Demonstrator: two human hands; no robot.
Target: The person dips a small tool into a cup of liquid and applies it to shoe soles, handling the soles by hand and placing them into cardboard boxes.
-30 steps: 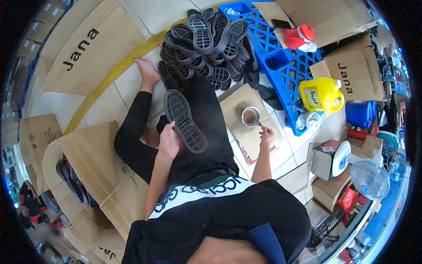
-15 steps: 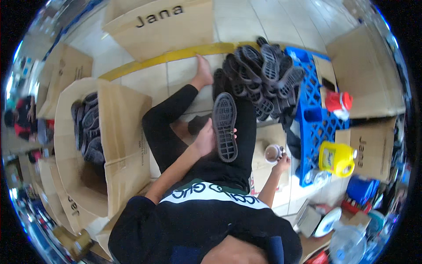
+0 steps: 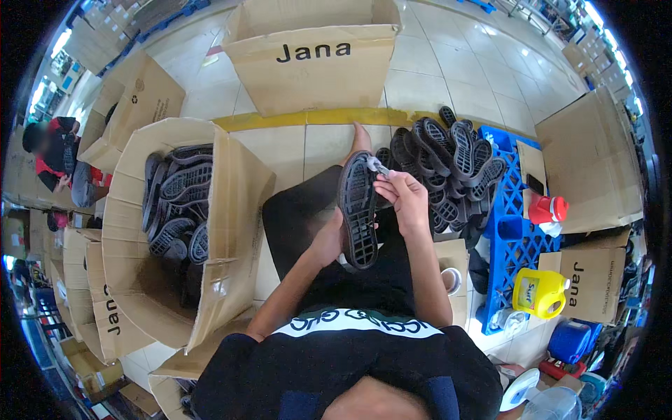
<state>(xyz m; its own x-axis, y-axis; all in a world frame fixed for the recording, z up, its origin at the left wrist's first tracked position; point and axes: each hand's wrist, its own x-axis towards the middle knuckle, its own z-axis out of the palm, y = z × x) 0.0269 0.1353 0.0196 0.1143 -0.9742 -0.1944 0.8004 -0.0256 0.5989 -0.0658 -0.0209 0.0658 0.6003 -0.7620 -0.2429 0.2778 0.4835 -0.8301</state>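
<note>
Head view, left to right: open carton (image 3: 231,210) of finished soles at the left, within reach. Left hand (image 3: 327,241), grip wrapped under a black shoe sole (image 3: 358,210), tread upward over the lap. Right hand (image 3: 402,199), grip pinching a small brush (image 3: 376,166) at the toe. Heap of soles (image 3: 455,161) waiting on the floor, right.

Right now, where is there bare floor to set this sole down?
Bare tile lies ahead, between the yellow floor line and the person's legs, beside the open box of soles. More tile shows beyond the large closed box, upper right. It is crowded on the right: the pile of soles covers the blue pallet.
</note>
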